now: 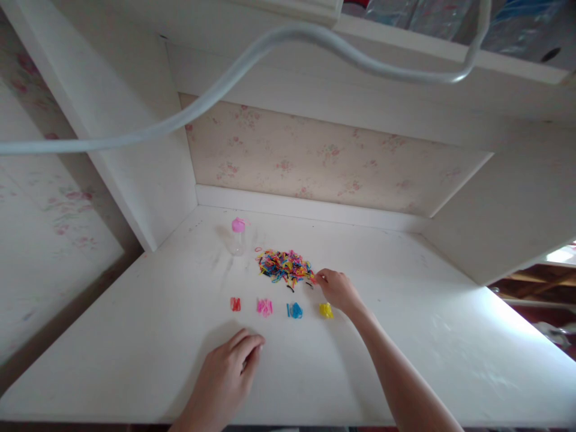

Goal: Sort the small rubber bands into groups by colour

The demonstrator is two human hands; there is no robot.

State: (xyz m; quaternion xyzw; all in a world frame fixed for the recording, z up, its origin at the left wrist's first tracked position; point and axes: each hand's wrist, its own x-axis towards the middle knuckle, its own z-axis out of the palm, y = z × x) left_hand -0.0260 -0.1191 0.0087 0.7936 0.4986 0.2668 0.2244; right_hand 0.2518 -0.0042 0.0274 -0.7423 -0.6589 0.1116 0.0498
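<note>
A mixed pile of small colourful rubber bands (pixel 284 266) lies on the white desk. My right hand (pixel 336 289) reaches to the pile's right edge, thumb and fingertips pinched on a reddish rubber band there. In front of the pile, from left to right, sit small sorted groups: red bands (pixel 235 304), pink bands (pixel 264 308), blue bands (pixel 295 310) and yellow bands (pixel 326 310). My left hand (pixel 231 366) rests on the desk below the red and pink groups. Its fingers are curled together, and nothing shows in them.
A clear bottle (pixel 237 243) with a pink cap (pixel 238 225) stands behind the pile on the left. White side panels and a floral back wall (pixel 288 162) enclose the desk (pixel 432 336). A pale cable (pixel 288 33) hangs across the upper view, below a shelf.
</note>
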